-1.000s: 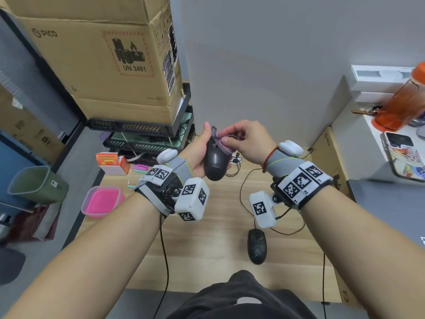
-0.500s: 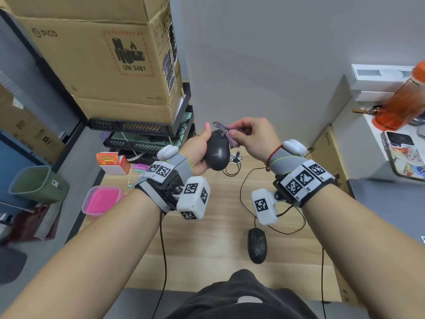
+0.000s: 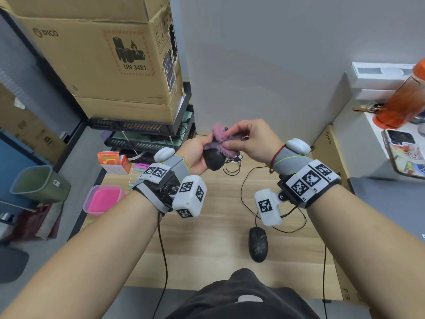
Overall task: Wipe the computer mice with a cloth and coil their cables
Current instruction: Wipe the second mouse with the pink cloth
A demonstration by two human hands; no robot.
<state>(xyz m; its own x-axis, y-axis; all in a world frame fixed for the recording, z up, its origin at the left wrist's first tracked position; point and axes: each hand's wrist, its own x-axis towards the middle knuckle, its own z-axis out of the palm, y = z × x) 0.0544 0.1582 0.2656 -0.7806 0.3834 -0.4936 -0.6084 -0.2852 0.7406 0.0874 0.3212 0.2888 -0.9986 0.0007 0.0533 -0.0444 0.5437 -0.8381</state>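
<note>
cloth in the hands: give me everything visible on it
The cloth is small, pink-purple, fuzzy-looking knit with frayed edges, bunched and draped over the top of the black mouse. The right hand pinches it and presses it on the mouse; the left hand holds the mouse under it, above the desk.

Middle of the desk (image 3: 207, 249): bare wood between the forearms, crossed by one thin black cable (image 3: 163, 254).
Near right: a second black mouse (image 3: 258, 244) lies on the wood, its cable (image 3: 243, 192) looping toward the far edge.
Far left: an orange box (image 3: 113, 162) and a pink lidded tub (image 3: 103, 199) crowd that corner.
Far side: stacked cardboard boxes (image 3: 103, 54) on black equipment, then the grey wall (image 3: 276, 65), close it off.
Right edge: a cardboard box (image 3: 326, 143) stands against the desk.
</note>
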